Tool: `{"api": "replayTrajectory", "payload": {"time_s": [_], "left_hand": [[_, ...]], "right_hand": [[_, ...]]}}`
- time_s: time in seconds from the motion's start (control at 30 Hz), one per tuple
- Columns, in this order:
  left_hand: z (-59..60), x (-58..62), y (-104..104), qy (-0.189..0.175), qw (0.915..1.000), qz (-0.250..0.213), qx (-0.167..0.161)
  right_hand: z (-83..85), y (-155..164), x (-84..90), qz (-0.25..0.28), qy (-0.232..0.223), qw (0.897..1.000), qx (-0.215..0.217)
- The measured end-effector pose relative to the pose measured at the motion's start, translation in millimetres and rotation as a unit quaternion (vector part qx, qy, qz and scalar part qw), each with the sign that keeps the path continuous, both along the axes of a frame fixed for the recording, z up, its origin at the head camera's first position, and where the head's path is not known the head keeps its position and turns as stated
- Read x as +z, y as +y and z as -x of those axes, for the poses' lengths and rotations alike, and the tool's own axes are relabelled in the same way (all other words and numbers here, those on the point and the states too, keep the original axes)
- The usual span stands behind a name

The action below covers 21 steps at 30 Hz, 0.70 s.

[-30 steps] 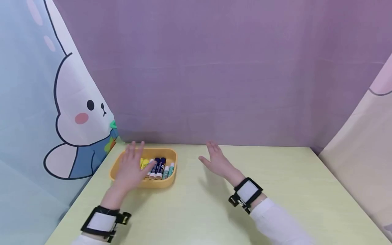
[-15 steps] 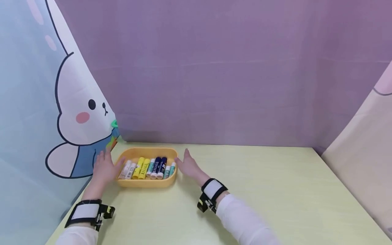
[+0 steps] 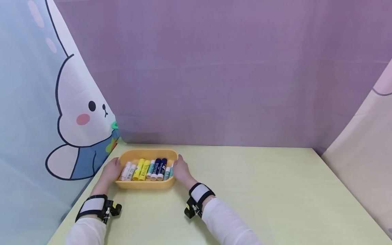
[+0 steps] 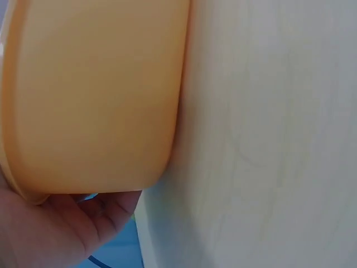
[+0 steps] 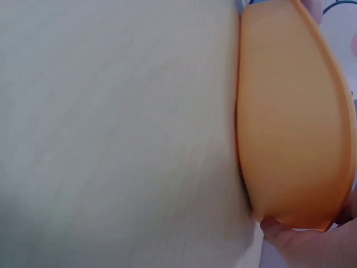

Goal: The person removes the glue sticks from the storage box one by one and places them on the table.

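Purple cloth backs a pale yellow desk [image 3: 245,190], where an orange tray [image 3: 147,184] of glue sticks [image 3: 147,168] sits near the far left corner. The left hand [image 3: 111,170] holds its left end and the right hand [image 3: 181,170] its right end, fingers curled at the rim. It looks light, stiff and smooth; the loose sticks could roll, so the end rims seem the best hold.

An orange-yellow tray [image 3: 147,184] is showing white, yellow, teal and dark blue sticks [image 3: 149,169] at the lower left of the head view, sitting on a pale yellow-green table [image 3: 260,190] against a plain purple backdrop [image 3: 214,75], beside a pale blue curtain [image 3: 27,102] bearing a white, pink-cheeked rabbit print [image 3: 81,115].
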<state>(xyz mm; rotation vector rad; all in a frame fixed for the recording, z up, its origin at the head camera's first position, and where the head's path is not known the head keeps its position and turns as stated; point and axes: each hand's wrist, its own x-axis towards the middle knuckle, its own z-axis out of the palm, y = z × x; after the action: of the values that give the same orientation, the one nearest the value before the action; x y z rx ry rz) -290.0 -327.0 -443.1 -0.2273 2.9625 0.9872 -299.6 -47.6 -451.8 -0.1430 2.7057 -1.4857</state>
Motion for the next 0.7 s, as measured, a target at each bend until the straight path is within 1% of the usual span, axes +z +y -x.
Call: {"api": "replayTrajectory", "payload": {"time_s": [0.17,0.27,0.4,0.47,0.53,0.7], "left_hand": [[-0.2,-1.3,0.5,0.021,0.9996,0.017,-0.006],[1.3,-1.1,1.0,0.033,0.9987,0.035,-0.014],[3.1,-2.4,-0.2,0.018,0.9993,0.031,-0.005],[3.0,-3.7,-0.1,0.005,0.9997,0.022,0.004],[3.1,-4.7,1.0,0.000,0.9998,0.017,0.009],[-2.1,-3.7,11.2,0.022,0.9990,0.039,0.001]], "right_hand": [[-2.0,-0.1,-0.9,-0.038,0.022,0.999,0.013],[-1.2,-1.4,-0.8,-0.060,0.027,0.998,0.007],[-1.6,-3.2,-0.5,-0.079,0.029,0.996,0.007],[-2.2,-3.0,0.3,-0.078,0.023,0.997,0.013],[-2.7,-1.7,1.3,-0.071,0.018,0.997,0.014],[-4.9,6.8,3.9,-0.085,0.008,0.996,0.013]]}}
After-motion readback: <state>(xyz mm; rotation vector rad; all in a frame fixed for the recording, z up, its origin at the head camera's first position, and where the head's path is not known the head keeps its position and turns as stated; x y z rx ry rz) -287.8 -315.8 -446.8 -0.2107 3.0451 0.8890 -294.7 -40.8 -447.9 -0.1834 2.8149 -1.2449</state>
